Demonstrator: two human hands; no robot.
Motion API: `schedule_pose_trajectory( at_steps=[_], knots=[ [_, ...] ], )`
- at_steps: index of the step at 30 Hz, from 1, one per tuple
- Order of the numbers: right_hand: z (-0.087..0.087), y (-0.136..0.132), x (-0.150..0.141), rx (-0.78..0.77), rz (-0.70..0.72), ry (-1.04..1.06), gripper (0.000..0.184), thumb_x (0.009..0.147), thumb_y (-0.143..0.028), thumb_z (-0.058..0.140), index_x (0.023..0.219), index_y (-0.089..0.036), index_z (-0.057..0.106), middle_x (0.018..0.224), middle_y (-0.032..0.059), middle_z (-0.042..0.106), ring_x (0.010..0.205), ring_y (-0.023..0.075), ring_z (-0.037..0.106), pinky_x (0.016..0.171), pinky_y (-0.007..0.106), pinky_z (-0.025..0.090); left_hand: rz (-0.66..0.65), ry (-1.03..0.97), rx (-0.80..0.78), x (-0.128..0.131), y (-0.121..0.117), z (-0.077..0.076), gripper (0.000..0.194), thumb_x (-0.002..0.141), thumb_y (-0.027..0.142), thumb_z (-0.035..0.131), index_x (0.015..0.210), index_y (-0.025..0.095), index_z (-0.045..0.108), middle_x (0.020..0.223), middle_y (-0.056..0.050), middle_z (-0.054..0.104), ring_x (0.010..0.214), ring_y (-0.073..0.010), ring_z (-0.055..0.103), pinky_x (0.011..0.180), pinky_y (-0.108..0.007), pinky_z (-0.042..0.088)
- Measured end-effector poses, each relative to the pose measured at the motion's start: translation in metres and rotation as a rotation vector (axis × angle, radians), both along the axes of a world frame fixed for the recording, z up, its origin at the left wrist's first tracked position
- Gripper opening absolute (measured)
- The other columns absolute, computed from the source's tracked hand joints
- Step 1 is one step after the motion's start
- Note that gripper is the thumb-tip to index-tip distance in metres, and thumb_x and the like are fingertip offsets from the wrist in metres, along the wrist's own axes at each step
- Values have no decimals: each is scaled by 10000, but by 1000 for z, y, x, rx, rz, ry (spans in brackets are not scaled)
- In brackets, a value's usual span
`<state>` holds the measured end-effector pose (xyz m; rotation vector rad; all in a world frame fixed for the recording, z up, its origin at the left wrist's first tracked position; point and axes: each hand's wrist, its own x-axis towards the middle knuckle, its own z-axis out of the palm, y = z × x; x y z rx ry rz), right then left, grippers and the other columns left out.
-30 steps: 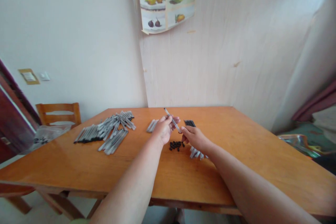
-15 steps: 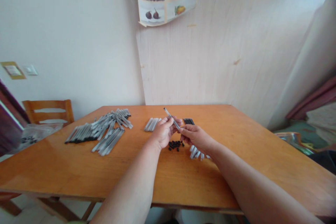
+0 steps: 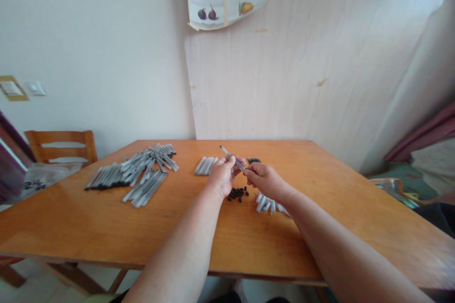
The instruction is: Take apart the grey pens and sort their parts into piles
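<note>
A slim pen (image 3: 224, 150) with a clear barrel and a dark upper end slants down to the right above the table. My left hand (image 3: 223, 175) is closed around its middle, thumb on top. At the pen's lower end, my right hand (image 3: 265, 177) pinches it between thumb and fingers; the very tip is hidden there. Small black plugs (image 3: 236, 194) lie in a loose heap below the hands. Under my right forearm is a pile of short whitish pieces (image 3: 266, 204). Just behind the right hand sits a group of dark pieces (image 3: 253, 161).
Many clear pen barrels (image 3: 142, 170) are heaped on the left of the wooden table (image 3: 177, 236). A small row of whitish barrels (image 3: 204, 166) lies behind my left hand. A chair (image 3: 59, 144) and a plastic bag (image 3: 50, 175) are beyond the left edge.
My right hand has risen slightly and turned, its fingers drawn in closer around the pen's lower end. The left hand keeps its hold. The camera view has shifted slightly.
</note>
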<state>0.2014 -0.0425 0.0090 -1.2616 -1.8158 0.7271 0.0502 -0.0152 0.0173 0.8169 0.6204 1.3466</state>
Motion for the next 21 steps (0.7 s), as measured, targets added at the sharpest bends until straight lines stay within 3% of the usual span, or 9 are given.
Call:
schedule_pose_trajectory(
  at_steps=[8,14,17,21],
  knots=[
    [7,-3,2,73,-20,-140,273,897,-394,485,748,-188,586,658,16,644,560,116,546,521,229,371,46,7,-37,8,-1,0,66,864,167,612,816,149,570,785,-64,709,771,-167,693,779,-316,497],
    [13,-9,15,91,-33,-197,220,859,-370,540,775,-183,619,653,13,637,572,118,525,538,235,357,284,-69,-87,-27,19,6,119,906,166,559,789,165,534,699,-14,670,677,-99,662,716,-237,480],
    [13,-6,26,50,-14,-113,258,863,-408,528,783,-180,618,671,10,628,586,117,530,547,234,367,289,-49,-80,-41,23,9,111,902,192,574,798,168,543,715,-14,674,686,-102,666,692,-228,471],
    [9,1,41,46,-28,-216,267,834,-417,553,751,-179,640,610,-22,548,577,112,466,534,235,320,242,-16,-52,-36,18,8,98,882,212,607,811,163,561,750,-33,689,723,-120,678,702,-240,473]
  ],
)
